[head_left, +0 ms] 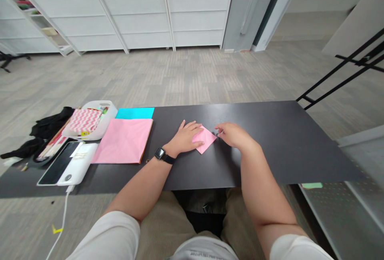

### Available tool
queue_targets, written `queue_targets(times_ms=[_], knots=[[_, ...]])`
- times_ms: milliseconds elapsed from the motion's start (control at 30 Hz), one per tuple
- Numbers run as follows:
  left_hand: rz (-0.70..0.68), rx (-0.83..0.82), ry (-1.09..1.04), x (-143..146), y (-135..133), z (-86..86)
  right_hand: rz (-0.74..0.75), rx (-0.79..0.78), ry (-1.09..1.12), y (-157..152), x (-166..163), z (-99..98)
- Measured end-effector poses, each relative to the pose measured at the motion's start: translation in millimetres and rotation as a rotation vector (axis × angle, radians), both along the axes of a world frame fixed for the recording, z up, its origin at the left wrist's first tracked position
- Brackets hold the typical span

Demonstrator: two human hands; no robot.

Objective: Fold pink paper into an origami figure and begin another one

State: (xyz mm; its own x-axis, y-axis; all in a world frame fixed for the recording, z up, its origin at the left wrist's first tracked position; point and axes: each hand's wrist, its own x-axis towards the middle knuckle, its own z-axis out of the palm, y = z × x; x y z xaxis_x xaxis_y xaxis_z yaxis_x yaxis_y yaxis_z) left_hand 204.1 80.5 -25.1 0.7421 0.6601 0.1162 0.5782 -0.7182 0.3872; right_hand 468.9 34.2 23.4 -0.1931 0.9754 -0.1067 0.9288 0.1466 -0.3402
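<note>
A small square of pink paper (205, 140), turned so that its corners point up, down and sideways, lies on the dark table (270, 144). My left hand (186, 137) rests flat over its left part with the fingers spread, hiding that side. Just past the right corner is my right hand (232, 135), its thumb and fingers curled together. Whether those fingertips touch the corner or hold anything small, I cannot make out. A black watch (165, 156) is on my left wrist.
Left of my hands lies a stack of large pink sheets (126, 140) over a blue sheet (136, 113). Farther left are a white basket (109, 120) with a pink patterned item, a white device (78, 164) with a cable, a dark-screened tablet (57, 166) and black cloth (51, 124).
</note>
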Motion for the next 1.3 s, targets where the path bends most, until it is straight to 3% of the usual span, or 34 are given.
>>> queue_targets(times_ms=[433, 833, 1000, 1300], knots=[[0.053, 0.054, -0.051, -2, 3, 4.5, 0.05, -0.076, 0.289, 12, -12, -7.9], [-0.072, 0.017, -0.111, 0, 6, 4.5, 0.074, -0.042, 0.656, 22, -12, -33.1], [-0.089, -0.003, -0.135, 1, 4, 4.5, 0.083, 0.061, 0.651, 21, -18, -33.0], [-0.1, -0.038, -0.145, 0, 3, 1.0, 0.177, 0.131, 0.414, 24, -11, -29.4]])
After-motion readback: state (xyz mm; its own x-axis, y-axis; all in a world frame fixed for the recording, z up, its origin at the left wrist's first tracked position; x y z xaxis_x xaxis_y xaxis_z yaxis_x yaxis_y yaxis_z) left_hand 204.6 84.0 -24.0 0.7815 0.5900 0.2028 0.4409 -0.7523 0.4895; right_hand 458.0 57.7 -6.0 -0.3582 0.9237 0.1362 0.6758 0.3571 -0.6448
